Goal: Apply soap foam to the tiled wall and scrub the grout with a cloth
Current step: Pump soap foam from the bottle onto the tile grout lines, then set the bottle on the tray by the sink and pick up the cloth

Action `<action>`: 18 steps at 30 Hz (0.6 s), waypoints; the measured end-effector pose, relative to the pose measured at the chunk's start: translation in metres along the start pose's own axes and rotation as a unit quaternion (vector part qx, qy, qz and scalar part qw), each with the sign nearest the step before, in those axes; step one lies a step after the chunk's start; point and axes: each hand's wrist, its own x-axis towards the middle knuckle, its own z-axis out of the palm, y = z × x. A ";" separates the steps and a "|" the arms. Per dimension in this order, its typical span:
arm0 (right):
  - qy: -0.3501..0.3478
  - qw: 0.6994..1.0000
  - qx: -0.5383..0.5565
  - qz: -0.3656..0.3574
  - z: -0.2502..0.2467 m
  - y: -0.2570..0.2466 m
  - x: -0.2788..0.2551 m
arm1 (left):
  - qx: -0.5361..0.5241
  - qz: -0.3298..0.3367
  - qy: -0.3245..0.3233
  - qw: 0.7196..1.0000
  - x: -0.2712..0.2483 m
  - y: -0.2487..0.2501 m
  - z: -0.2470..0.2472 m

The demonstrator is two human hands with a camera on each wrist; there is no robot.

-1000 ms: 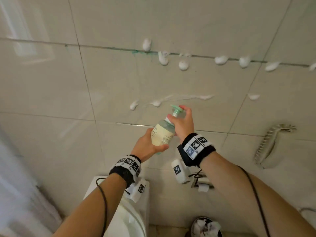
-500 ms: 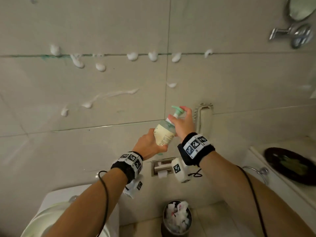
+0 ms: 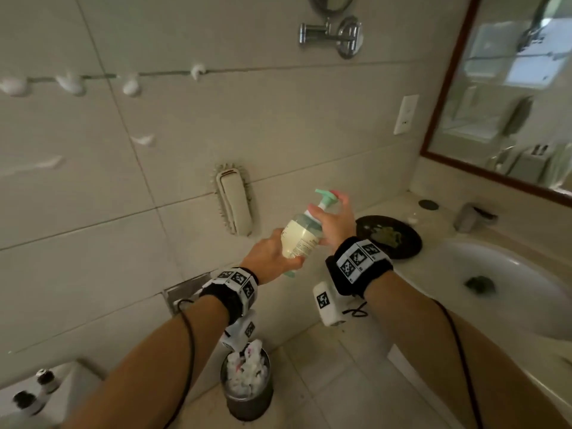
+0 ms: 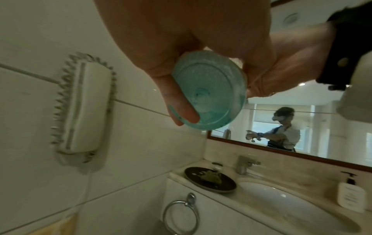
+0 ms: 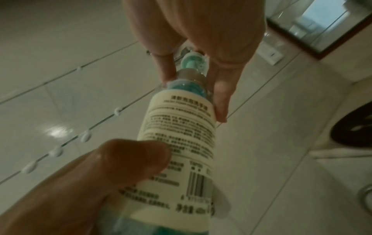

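Both forearms reach forward, the left hand [image 3: 270,256] curled in a grip, the right hand [image 3: 335,222] pinching with thumb and fingers.

Tilted cream-labelled soap bottle [image 3: 301,238] with teal pump, white foam dabs [image 3: 131,87] along tiled wall [image 3: 278,119] grout line

1. The soap bottle [image 3: 301,238] is in the air between the two hands, tilted, with its pump end toward the tiled wall [image 3: 278,125].
2. The left hand [image 3: 269,258] holds the bottom of the bottle; the right hand [image 3: 332,222] holds the top, near the pump.
3. Foam dabs [image 3: 131,86] sit along a grout line on the wall, up and to the left of the hands.
4. A wall phone [image 3: 234,203] hangs on the wall, just left of the bottle.
5. The sink [image 3: 495,274] is to the right, with a dish [image 3: 388,236] on the counter between sink and wall.
6. A mirror [image 3: 510,88] hangs above the sink.
7. A waste bin [image 3: 247,385] stands on the floor, under the left wrist.
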 end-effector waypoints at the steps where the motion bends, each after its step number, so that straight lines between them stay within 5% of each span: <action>1: 0.016 1.000 0.002 0.004 -0.015 0.002 0.004 | 0.003 0.008 -0.013 1.000 0.007 0.010 0.010; 6: 0.083 0.995 -0.031 0.041 -0.083 0.017 0.033 | -0.045 0.043 -0.070 0.996 0.043 0.047 0.058; 11: 0.056 0.990 -0.091 0.094 -0.132 0.037 0.075 | -0.094 0.049 -0.114 0.988 0.085 0.068 0.101; 18: -0.008 0.974 0.005 0.226 -0.176 0.053 0.143 | -0.076 0.045 -0.153 0.984 0.174 0.080 0.158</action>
